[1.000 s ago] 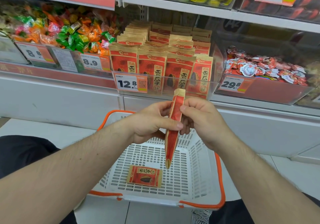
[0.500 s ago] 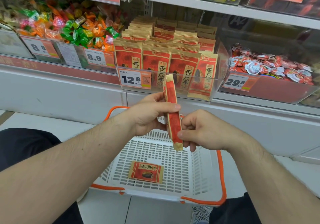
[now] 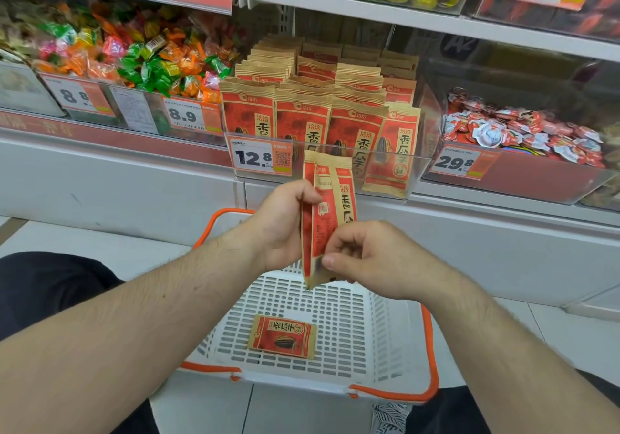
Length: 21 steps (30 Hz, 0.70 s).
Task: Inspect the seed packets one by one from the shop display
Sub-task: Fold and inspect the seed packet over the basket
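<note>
- At the centre of the frame, a person holds one red and tan paper seed packet [image 3: 327, 218] upright between both hands, above a white slotted plastic shopping basket with orange rim and handles [image 3: 396, 329].
- Left hand [image 3: 285, 225]: the fingers curl round the packet's upper left edge, thumb side pressed to the paper.
- Right hand [image 3: 365, 259]: the thumb and curled fingers pinch the packet's lower right part, near its bottom seal.
- Held packet: turned partly edge-on, so a strip of small print and a slice of the front lettering both show; the print is too small to read.
- Lower centre: a second, matching red seed packet [image 3: 283, 336] lies flat on the basket floor, face up.
- Upper centre, behind the hands: a clear plastic display bin of upright matching packets [image 3: 318, 121], with a white price label reading 12.8 [image 3: 260, 158] on its front.
- Doing this step well, as I judge it: keep the grips at the edges so fingers do not cover the print, rotate the packet fully to face the eyes, check both sides and both seals, and squeeze lightly so the paper does not crease.
</note>
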Motion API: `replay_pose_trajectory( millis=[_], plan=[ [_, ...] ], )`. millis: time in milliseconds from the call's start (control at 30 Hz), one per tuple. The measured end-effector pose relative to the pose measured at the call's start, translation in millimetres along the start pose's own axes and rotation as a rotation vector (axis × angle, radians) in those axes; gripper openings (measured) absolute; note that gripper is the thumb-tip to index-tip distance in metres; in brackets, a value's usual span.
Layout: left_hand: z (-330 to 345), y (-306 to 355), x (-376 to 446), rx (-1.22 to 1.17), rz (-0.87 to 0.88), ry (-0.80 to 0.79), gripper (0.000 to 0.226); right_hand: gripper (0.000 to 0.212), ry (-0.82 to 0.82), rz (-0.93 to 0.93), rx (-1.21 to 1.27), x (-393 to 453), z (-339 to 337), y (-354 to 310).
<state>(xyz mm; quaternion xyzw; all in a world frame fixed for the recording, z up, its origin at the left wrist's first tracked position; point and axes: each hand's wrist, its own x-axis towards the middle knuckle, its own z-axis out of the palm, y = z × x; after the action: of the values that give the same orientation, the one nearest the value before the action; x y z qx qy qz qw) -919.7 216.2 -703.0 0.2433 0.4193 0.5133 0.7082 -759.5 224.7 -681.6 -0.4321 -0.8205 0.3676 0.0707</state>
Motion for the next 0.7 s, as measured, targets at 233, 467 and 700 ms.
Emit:
replay_pose_trajectory(
  millis=[233, 467, 700],
  plan=[
    [0, 0, 3, -0.017, 0.050, 0.026, 0.043, 0.019, 0.487, 0.129, 0.179, 10, -9, 12],
    [1, 0, -1, -0.003, 0.035, -0.054, 0.046, 0.023, 0.438, 0.095, 0.471, 10, -13, 15],
    [1, 0, -3, 0.013, 0.030, -0.032, 0.046, 0.028, 0.425, 0.096, 0.404, 8, -15, 16]
  ],
)
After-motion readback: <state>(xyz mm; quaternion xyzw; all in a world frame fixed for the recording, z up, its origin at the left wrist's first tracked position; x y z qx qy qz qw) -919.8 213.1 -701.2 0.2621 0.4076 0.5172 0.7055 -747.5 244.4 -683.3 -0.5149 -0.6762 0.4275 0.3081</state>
